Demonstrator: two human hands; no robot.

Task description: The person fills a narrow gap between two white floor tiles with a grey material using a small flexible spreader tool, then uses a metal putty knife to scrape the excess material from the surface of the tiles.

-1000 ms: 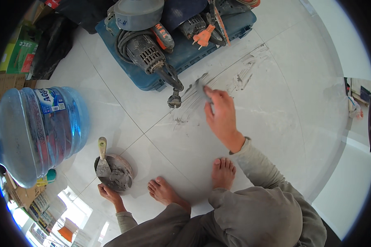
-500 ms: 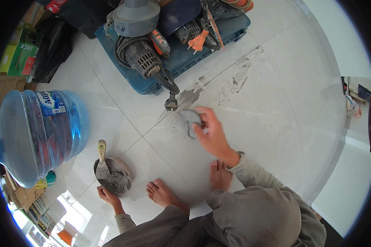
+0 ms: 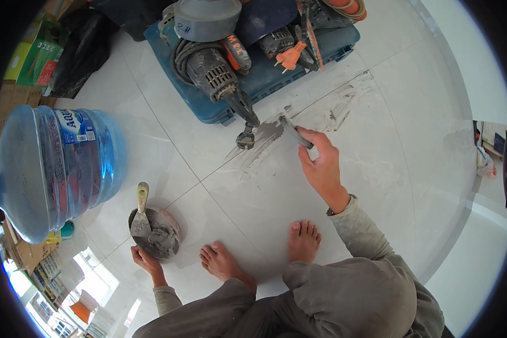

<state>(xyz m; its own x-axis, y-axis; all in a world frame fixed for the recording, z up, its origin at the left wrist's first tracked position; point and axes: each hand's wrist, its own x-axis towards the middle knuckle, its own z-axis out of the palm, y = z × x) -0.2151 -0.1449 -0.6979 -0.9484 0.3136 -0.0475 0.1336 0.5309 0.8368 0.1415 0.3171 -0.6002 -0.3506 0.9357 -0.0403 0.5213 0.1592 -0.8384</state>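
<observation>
My right hand (image 3: 321,163) grips a grey, flat, rounded spreader (image 3: 294,133) on edge over a smear of grey grout (image 3: 269,134) along a tile joint, just right of a hanging plug (image 3: 245,139). My left hand (image 3: 145,260) holds the lower left rim of a round bowl of grey paste (image 3: 162,241), in which a putty knife (image 3: 142,198) with a pale green handle lies. My bare feet are on the white tiles below the smear, either side of the middle.
A blue tool case (image 3: 191,107) at the top carries dusty power tools (image 3: 211,73) and cords. A large water jug (image 3: 67,169) lies at the left, with black bags (image 3: 81,53) and boxes behind it. A white wall (image 3: 479,62) runs along the right.
My right hand has moved up and to the right from half a second ago, and the spreader is turned edgewise. The dark smear beside the plug is larger than a second ago.
</observation>
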